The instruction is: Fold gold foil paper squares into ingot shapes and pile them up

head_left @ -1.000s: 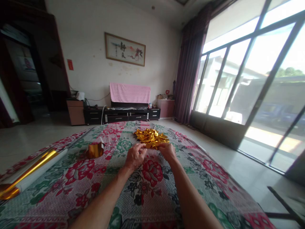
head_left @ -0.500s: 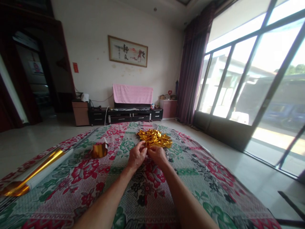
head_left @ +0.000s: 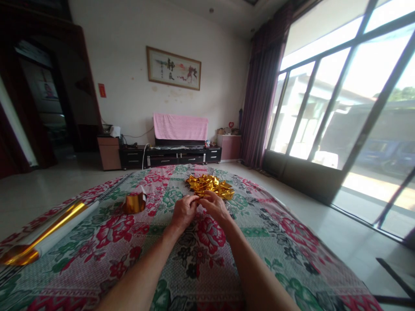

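My left hand (head_left: 185,211) is closed in a pinch, its fingertips on a small piece of gold foil paper (head_left: 200,197) that the fingers mostly hide. Opposite it, my right hand (head_left: 214,207) grips the same piece, fingers bent over and reaching toward the left fingertips. Just beyond both hands lies a heap of folded, pointed gold foil pieces (head_left: 207,183). A short curled gold foil strip (head_left: 135,203) with a white underside stands to the left of my left hand.
A floral cloth (head_left: 126,255) covers the rounded surface under my hands. At its left side lies a long roll of gold foil (head_left: 55,235). Farther off are a black TV cabinet (head_left: 175,160), a pink cloth (head_left: 180,126) over a screen, and tall windows (head_left: 324,99) on the right.
My hands have shifted slightly, and my right fingers have lifted and stretched toward the left fingertips. The gold heap and the curled strip stay in place.
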